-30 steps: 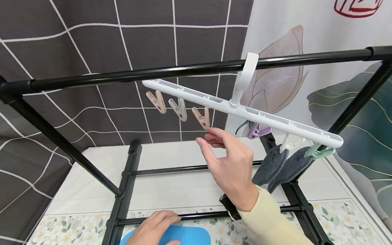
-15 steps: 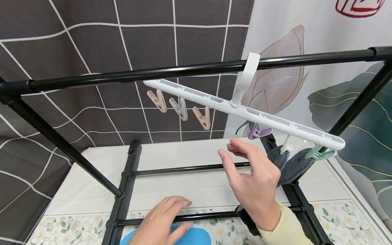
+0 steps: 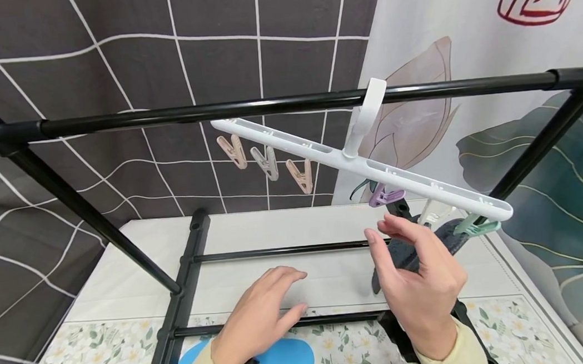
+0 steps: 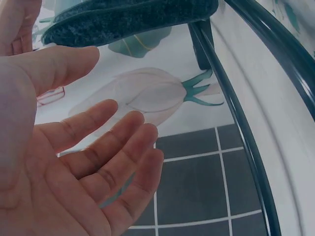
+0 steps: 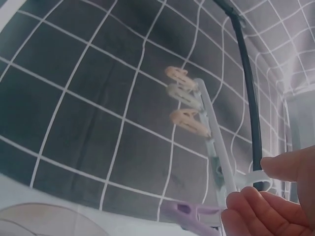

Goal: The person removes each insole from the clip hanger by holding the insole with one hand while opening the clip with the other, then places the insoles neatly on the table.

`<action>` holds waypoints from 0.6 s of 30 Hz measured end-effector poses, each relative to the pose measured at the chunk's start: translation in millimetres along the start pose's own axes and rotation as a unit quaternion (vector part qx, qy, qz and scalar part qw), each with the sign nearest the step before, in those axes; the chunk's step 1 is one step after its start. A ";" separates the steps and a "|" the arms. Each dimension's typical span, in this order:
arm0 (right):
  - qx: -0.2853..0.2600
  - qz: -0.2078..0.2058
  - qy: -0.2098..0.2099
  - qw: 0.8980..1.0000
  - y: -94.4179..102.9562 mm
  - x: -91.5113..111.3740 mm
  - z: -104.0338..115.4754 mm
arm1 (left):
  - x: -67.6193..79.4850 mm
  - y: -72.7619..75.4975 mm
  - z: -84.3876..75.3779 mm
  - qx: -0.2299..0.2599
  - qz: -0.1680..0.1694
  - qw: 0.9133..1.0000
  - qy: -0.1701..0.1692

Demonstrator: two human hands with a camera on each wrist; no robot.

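A white clip hanger (image 3: 289, 142) hangs tilted from a black bar. Beneath its left half dangle two beige clips (image 3: 300, 176) and a grey clip (image 3: 266, 162); a purple clip (image 3: 386, 194), a white clip (image 3: 434, 213) and a green clip (image 3: 476, 225) are on the right half. Dark grey fuzzy insole-shaped pieces (image 3: 401, 256) hang at the right end, partly behind my right hand (image 3: 420, 282), whose fingers are relaxed and hold nothing visible. My left hand (image 3: 261, 312) hovers above a blue insole-shaped piece (image 3: 287, 357) with loose fingers, also holding nothing.
The black rack's top bar (image 3: 192, 113) crosses the view, with slanted posts (image 3: 93, 213) at both sides and a lower crossbar (image 3: 340, 318) under the hands. A dark checked cloth (image 3: 224, 69) stands behind. The white tabletop (image 3: 258, 287) has a floral part in front.
My right hand has moved right and down from the nearest beige clip to before the dark fuzzy pieces. My left hand has lifted and shifted right, off the blue piece.
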State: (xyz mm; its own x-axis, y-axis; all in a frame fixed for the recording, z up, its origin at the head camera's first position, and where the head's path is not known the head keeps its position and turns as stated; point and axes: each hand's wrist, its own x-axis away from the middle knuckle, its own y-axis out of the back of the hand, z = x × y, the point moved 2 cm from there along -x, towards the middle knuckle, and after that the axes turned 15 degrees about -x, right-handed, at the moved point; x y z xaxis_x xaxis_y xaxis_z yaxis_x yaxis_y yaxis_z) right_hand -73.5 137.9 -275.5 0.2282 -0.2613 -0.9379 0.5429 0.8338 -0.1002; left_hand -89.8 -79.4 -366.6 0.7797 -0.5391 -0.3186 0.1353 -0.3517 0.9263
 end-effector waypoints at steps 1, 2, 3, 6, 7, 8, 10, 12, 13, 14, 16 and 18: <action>0.004 0.000 -0.001 1.000 2.7 0.4 -0.7 | -2.5 -1.4 -1.1 0.004 0.002 1.000 -0.002; 0.006 0.000 -0.002 1.000 5.2 0.7 -1.3 | -4.8 -2.8 -2.0 0.006 0.005 1.000 -0.001; 0.009 0.000 -0.004 1.000 7.7 1.0 -1.9 | -7.0 -4.2 -2.9 0.007 0.006 1.000 -0.001; 0.015 -0.001 -0.009 1.000 12.9 1.7 -3.7 | -13.3 -7.8 -3.8 0.012 0.011 1.000 0.001; 0.015 -0.003 -0.011 1.000 14.6 1.5 -4.6 | -15.5 -8.9 -4.2 0.013 0.014 1.000 0.001; 0.016 -0.005 -0.012 1.000 16.2 1.2 -5.5 | -18.0 -10.0 -4.7 0.015 0.016 1.000 0.000; 0.017 -0.012 -0.014 1.000 19.6 0.4 -7.6 | -23.1 -12.4 -5.7 0.018 0.018 1.000 -0.003; 0.022 -0.021 -0.018 0.999 23.8 -0.4 -10.4 | -28.4 -14.7 -6.3 0.024 0.020 0.999 -0.007; 0.030 -0.021 -0.021 0.999 26.3 -0.7 -12.1 | -30.8 -15.9 -6.6 0.026 0.021 0.999 -0.007; 0.035 -0.024 -0.023 0.999 28.5 -0.9 -13.5 | -33.0 -17.4 -6.9 0.028 0.022 0.999 -0.006; 0.047 -0.030 -0.025 0.998 32.2 -1.5 -15.9 | -37.3 -20.9 -7.7 0.030 0.027 0.999 -0.002; 0.057 -0.036 -0.023 0.997 34.8 -2.4 -18.1 | -41.9 -24.4 -9.5 0.029 0.031 0.999 -0.001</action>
State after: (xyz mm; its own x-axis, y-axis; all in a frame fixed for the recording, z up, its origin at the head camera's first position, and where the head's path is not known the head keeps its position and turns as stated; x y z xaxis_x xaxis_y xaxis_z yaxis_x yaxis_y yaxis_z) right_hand -69.7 176.3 -282.7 0.2200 -0.3422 -0.9135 0.6475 0.7516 -0.1257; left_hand -120.0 -41.0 -374.0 0.7846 -0.5622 -0.2616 0.0517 -0.3612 0.9311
